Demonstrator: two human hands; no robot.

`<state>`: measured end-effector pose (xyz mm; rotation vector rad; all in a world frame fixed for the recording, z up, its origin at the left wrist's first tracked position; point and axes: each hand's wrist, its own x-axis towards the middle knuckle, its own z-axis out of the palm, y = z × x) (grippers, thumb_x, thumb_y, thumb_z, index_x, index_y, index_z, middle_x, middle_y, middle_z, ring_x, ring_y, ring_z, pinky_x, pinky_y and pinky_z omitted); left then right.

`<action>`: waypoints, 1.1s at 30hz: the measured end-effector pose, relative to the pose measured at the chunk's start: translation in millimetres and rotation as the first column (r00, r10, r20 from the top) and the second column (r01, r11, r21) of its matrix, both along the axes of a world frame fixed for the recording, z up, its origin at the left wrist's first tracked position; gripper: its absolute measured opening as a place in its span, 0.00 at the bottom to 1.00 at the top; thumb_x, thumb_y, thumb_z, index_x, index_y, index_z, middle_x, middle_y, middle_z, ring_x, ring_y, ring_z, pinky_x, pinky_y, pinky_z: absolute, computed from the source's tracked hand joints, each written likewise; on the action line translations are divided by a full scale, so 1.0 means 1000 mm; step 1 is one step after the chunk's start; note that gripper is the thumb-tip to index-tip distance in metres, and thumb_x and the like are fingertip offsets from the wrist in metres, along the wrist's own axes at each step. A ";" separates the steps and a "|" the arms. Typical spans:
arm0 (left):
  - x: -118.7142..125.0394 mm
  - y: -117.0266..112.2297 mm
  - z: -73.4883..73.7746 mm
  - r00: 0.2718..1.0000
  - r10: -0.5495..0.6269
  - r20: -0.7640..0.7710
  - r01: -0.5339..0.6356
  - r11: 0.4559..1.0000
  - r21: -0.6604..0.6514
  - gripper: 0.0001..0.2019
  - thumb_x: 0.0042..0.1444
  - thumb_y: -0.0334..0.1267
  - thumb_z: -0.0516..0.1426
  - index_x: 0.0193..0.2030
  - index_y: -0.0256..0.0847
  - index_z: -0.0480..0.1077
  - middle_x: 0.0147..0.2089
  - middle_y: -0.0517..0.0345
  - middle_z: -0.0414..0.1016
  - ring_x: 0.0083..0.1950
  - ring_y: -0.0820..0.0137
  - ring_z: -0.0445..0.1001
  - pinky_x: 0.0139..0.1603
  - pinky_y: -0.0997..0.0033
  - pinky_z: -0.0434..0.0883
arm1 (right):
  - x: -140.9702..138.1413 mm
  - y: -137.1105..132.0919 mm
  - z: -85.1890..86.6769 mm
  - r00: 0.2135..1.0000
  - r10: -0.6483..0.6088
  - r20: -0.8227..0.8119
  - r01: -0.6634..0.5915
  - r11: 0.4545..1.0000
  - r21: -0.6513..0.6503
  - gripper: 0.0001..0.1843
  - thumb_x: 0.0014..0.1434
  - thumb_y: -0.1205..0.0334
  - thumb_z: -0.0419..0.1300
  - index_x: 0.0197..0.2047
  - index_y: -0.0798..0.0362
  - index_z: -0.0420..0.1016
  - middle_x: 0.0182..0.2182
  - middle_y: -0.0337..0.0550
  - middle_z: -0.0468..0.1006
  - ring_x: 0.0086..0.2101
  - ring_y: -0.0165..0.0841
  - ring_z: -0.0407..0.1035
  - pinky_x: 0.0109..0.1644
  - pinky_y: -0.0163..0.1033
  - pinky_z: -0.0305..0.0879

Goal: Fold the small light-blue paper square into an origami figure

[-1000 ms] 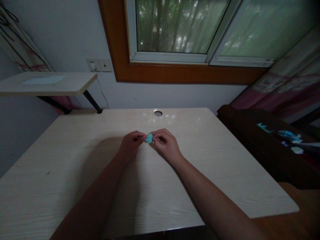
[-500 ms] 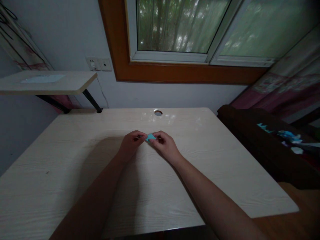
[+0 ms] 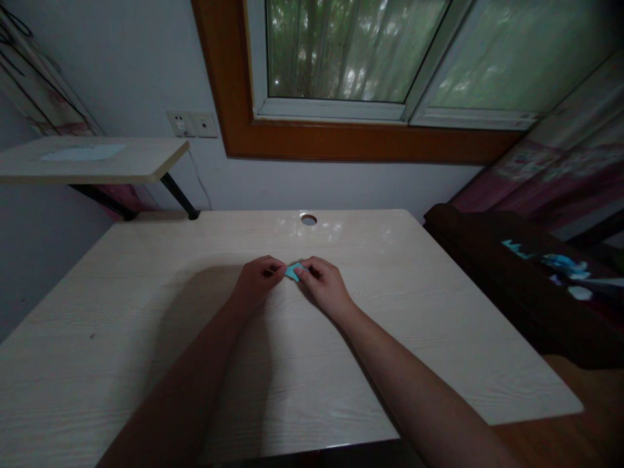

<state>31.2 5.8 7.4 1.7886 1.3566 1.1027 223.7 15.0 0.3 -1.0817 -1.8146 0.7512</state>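
The bare left hand (image 3: 258, 276) pinches one end of a small, pointy, blue-green piece (image 3: 292, 271), maybe paper; the bare right hand (image 3: 327, 284) pinches the other. Between them, over the pale wood-look table (image 3: 361, 370), it looks thinner than a moment ago, perhaps turned or folded.

The small piece (image 3: 292, 271) is turquoise, the desk (image 3: 414, 364) pale cream with streaky wood grain, the window surround (image 3: 355, 142) orange-brown, 2 shelf legs (image 3: 180, 196) black, the curtain (image 3: 556, 169) whitish and pink with a patterned band
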 end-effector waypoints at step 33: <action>-0.004 0.003 -0.001 0.953 -0.035 0.301 0.086 0.984 -0.158 0.10 0.54 0.39 0.57 0.39 0.37 0.75 0.33 0.55 0.78 0.36 0.69 0.75 0.39 0.71 0.72 | 0.004 0.003 -0.004 0.978 -0.061 -0.200 0.007 0.965 -0.261 0.13 0.57 0.53 0.61 0.33 0.54 0.76 0.26 0.38 0.74 0.27 0.31 0.65 0.32 0.34 0.61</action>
